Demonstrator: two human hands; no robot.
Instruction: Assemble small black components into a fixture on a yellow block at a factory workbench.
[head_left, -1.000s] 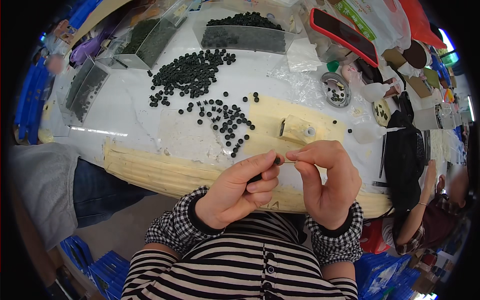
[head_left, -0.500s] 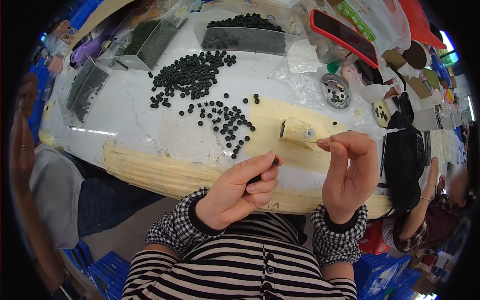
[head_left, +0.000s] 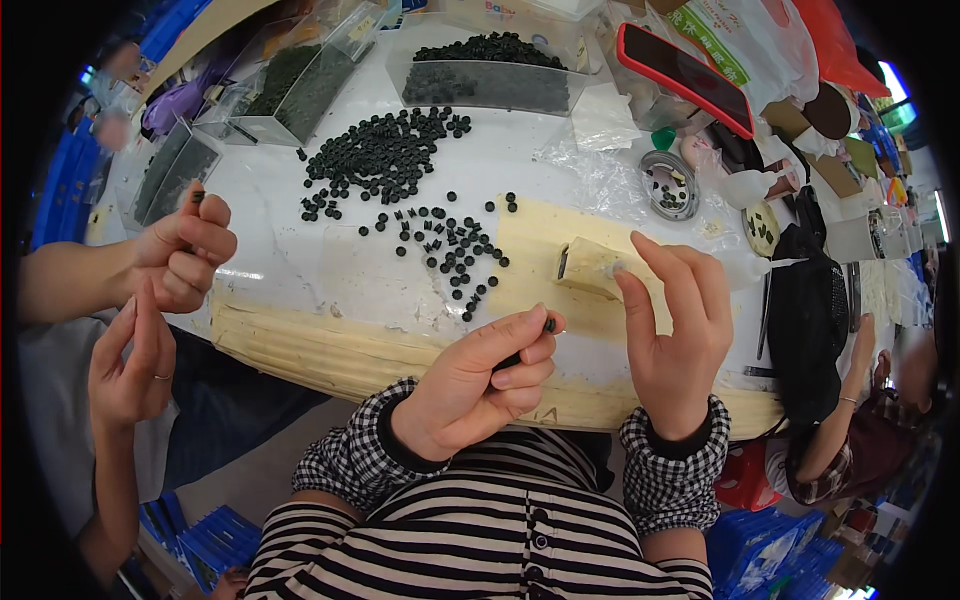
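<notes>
My left hand [head_left: 475, 385] is closed, pinching a small black grooved rubber part [head_left: 549, 325] between thumb and forefinger. Something dark also shows under its curled fingers, too covered to name. To the right, my right hand [head_left: 685, 325] is raised with thumb and fingers apart, and I see nothing held in it. Its thumb tip is beside the pale nozzle on a small block wrapped in cream tape [head_left: 588, 270]; whether they touch, I cannot tell. Loose black rubber parts [head_left: 460, 245] are scattered left of the block, with a larger heap [head_left: 375, 155] behind them.
Clear plastic bins [head_left: 490, 85] of black parts stand along the back. A red-cased phone [head_left: 685, 80] leans at the back right, near a coiled grey ring [head_left: 670, 185] and a black bag [head_left: 805, 330]. Cream tape [head_left: 330, 335] covers the near edge. A co-worker's hands [head_left: 180, 250] are at left.
My right hand has opened its pinch and moved slightly left, its thumb now at the block's nozzle. My left hand is nearly still. The co-worker's hands at left have come in over the table.
</notes>
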